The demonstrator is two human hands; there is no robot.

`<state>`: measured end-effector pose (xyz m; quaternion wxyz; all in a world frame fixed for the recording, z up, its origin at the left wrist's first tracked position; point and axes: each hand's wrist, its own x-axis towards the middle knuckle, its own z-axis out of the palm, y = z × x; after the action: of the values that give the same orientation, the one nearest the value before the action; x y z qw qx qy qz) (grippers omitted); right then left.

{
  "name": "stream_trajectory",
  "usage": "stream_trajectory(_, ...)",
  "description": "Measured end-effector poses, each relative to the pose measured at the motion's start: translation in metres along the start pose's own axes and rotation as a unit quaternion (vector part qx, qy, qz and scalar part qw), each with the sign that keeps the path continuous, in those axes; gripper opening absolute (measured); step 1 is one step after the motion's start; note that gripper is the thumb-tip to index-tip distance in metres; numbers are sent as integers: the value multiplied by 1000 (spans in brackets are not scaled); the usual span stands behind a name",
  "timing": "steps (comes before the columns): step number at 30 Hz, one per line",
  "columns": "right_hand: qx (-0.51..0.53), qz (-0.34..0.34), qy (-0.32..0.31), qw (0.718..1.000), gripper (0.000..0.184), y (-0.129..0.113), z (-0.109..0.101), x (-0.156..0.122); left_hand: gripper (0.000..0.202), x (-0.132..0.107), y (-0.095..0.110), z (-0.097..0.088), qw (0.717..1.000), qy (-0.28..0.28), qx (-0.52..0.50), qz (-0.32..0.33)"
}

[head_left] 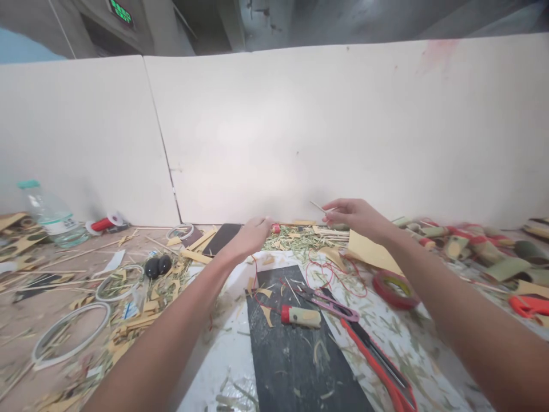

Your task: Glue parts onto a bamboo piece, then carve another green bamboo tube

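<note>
the right hand (355,217) hovered at the far edge of the tabletop (26,326), close to the white partition (300,131), its fingers pinched shut on a thin stick (318,206) that pointed up and left, above a pile of green shavings (295,240). the left hand (249,237) lay knuckles up just beside a small red piece (275,228); its fingers were curled under, and whether they gripped anything could not be told. nearer the person, pink snips (334,306) and a red-capped bamboo piece (301,316) rested on a black mat (291,355), with a red tape roll (392,289) to the right.
</note>
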<state>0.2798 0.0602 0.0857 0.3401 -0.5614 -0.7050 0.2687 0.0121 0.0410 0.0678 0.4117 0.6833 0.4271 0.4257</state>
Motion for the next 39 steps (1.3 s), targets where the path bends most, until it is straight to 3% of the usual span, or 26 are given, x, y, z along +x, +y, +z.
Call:
stream_trajectory(5, 109, -30, -18, 993, 34, -19, 26, -20, 37, -8, -1, 14, 995, 13, -98, -28)
stream_trajectory(9, 304, -61, -66, 948, 29, -34, 42, -30, 37, -7, -4, 26, 982, 72, -168, -40)
stream_trajectory(12, 366, -66, -76, 925, 28, -42, 46, -34, 33, -7, -2, 30, 972, 88, -216, -41)
stream_trajectory(19, 255, -82, -73, 961, 24, -41, 56, -35, 25, -14, 4, 33, 970, 37, -238, -33)
stream_trajectory(27, 230, -69, -45, 970, 34, -43, 61, -36, 20, -19, 8, 26, 996, -1, -86, 33)
stream_trajectory(33, 247, -59, -50, 966, 36, -47, 62, -38, 22, -21, 13, 22, 990, -60, -104, 77)
stream_trajectory(37, 207, -90, -60, 972, 28, -47, 62, -39, 25, -19, 9, 21, 994, -26, -76, 68)
stream_trajectory(39, 171, -108, -37, 979, 23, -46, 60, -38, 24, -17, 7, 21, 994, 8, -59, 93)
